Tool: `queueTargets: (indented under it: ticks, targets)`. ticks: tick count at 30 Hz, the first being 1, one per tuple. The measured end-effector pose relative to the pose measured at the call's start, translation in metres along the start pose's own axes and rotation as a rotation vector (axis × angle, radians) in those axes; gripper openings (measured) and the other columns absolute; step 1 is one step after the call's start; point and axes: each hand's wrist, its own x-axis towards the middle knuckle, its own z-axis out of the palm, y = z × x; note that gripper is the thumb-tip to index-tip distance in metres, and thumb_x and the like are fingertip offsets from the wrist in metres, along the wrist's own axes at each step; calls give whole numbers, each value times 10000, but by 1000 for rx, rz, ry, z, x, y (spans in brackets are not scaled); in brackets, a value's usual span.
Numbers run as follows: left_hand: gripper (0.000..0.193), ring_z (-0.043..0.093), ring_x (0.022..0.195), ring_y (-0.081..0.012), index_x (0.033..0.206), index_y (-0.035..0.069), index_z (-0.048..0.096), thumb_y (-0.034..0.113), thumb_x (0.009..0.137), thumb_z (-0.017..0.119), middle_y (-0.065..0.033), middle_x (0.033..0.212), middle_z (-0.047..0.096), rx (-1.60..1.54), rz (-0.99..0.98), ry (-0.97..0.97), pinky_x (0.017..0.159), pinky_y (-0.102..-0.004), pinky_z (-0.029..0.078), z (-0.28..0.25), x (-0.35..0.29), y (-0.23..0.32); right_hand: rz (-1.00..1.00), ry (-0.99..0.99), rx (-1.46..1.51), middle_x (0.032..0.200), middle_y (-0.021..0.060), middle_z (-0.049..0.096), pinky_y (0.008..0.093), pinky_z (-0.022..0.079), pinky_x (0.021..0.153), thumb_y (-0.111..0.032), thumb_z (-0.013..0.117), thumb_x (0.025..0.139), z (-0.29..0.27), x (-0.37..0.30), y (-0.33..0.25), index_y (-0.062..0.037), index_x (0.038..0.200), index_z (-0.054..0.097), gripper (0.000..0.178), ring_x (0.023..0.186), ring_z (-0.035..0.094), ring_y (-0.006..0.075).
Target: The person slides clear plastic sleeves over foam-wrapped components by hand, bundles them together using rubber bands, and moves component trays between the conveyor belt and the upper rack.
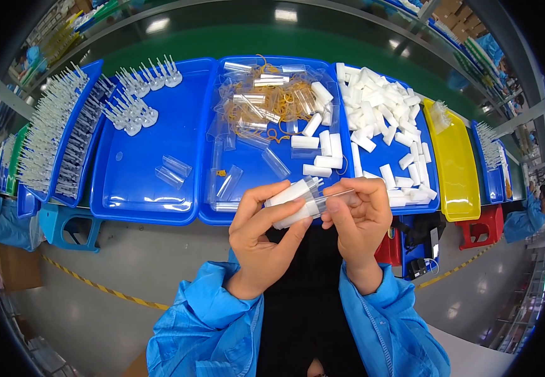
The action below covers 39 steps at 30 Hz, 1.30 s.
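Materials and finishes at the packing bench

The blue trays [140,188] and the yellow tray [454,169] are glossy moulded plastic with lamp glare. At 12 o'clock lie clear plastic sleeves [247,135], glassy and smooth, among thin tan rubber bands [272,103]. The white blocks [379,107] at 1 o'clock look matt, foam-like. The clear sleeve [329,202] at centre is transparent film over matt white inserts [288,191]. The blue sleeves [209,320] at 6 o'clock are smooth, slightly sheened woven cloth.
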Motion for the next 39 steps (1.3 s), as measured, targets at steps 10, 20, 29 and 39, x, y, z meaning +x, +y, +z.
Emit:
queueTargets:
  ticks: [10, 20, 29, 39]
  targets:
    - [543, 591, 1132, -360, 1222, -49, 562, -30, 724, 778, -272, 1269, 543, 433, 474, -29, 865, -402, 553, -1, 0, -11, -243, -71, -385, 1396, 212, 328, 390, 410, 973, -223, 846, 598, 11, 3, 14, -7, 1371, 318, 961, 1206, 444, 297]
    - [577, 594, 1120, -375, 1215, -58, 557, 23, 707, 818, -297, 1256, 543, 362, 416, -26, 877, -403, 546, -4, -5, -11, -322, -202, -555, 1305, 210, 437, 394, 401, 978, -241, 802, 586, 2, 11, 8, 23, 1302, 441, 843, 1199, 460, 325]
    - [590, 573, 1134, -405, 1238, -65, 515, 63, 740, 804, -316, 1277, 513, 324, 406, -22, 891, -451, 533, -8, -10, -13, -533, -25, -718, 1236, 191, 520, 410, 409, 969, -214, 772, 592, 24, -4, 5, 48, 1233, 508, 741, 1165, 489, 328]
    - [519, 606, 1098, -335, 1216, -96, 529, -52, 747, 746, -304, 1244, 547, 67, 264, 77, 851, -386, 557, -29, 0, -22, -298, -381, -528, 1313, 182, 507, 413, 396, 964, -277, 820, 669, 10, 30, -16, 9, 1324, 480, 792, 1157, 495, 329]
